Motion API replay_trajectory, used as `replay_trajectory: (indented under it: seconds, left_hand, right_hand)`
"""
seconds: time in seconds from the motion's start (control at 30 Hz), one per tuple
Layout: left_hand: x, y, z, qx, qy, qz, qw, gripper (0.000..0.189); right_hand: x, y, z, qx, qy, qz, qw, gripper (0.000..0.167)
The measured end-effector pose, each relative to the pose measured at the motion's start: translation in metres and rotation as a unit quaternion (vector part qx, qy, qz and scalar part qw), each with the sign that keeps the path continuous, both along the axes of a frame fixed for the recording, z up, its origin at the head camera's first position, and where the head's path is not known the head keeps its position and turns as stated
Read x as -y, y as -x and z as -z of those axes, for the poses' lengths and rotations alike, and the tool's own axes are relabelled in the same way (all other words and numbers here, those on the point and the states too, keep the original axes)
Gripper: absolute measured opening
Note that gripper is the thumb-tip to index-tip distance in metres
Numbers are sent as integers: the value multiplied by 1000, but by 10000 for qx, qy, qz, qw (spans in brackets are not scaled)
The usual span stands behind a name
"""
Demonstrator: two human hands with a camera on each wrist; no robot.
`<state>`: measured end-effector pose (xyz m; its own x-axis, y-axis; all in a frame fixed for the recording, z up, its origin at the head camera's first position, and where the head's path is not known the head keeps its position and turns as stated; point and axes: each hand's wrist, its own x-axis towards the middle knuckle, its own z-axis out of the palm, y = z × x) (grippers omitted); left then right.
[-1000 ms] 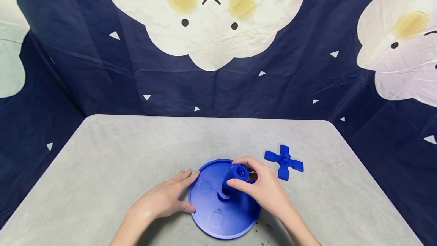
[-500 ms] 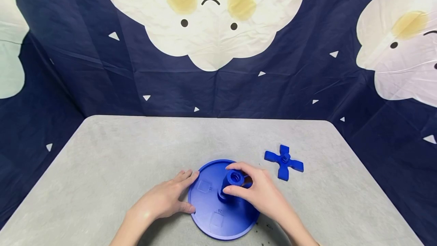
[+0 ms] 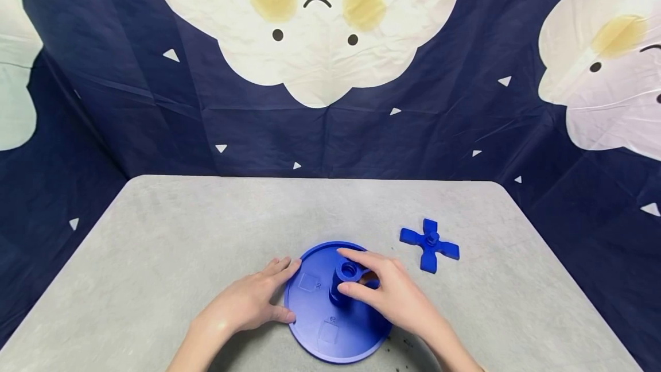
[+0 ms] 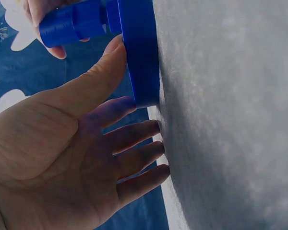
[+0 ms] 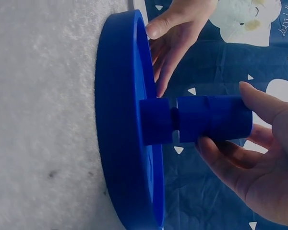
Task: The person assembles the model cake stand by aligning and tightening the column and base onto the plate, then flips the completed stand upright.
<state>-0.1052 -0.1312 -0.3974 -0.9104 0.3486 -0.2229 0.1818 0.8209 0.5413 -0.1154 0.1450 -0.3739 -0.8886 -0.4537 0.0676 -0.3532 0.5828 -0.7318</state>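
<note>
A round blue plate (image 3: 315, 332) with a raised rim lies on the table. A short round collar (image 5: 155, 120) stands up from its middle. My right hand (image 3: 392, 289) holds a blue hollow cylinder (image 5: 216, 117) between thumb and fingers. In the right wrist view the cylinder is lined up with the collar, a narrower neck showing in the slim gap between them. From the head view its open, threaded-looking top faces up. My left hand (image 3: 250, 298) rests at the plate's left side, fingers extended, thumb and index finger against the rim (image 4: 141, 57).
A blue four-armed cross piece (image 3: 430, 244) with a central stub lies to the right behind the plate. Dark specks (image 3: 408, 342) dot the grey table (image 3: 206, 228) near its front right. A navy cloth (image 3: 330, 136) with cloud faces hangs behind the table.
The cylinder has gone from leaning right to nearly upright over the plate's middle, and its top has shifted left and lower. My right hand moved left with it; the left hand stayed put.
</note>
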Motion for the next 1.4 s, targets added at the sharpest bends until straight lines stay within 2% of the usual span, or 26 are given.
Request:
replay_trajectory:
  seconds: [0.3, 0.43, 1.0, 1.4]
  left_hand:
    - [0, 1, 0, 24, -4, 17, 10000, 96]
    - [0, 0, 0, 38, 4, -14, 10000, 96]
    - [0, 1, -1, 22, -20, 36, 10000, 96]
    - [0, 1, -1, -21, -27, 54, 10000, 97]
  right_hand:
    - [-5, 0, -4, -140, -446, -205, 9987, 54]
    - [-4, 0, -5, -186, -391, -222, 9988, 53]
    - [-4, 2, -3, 127, -433, -287, 9986, 42]
    - [-6, 0, -4, -108, -550, -247, 9981, 44]
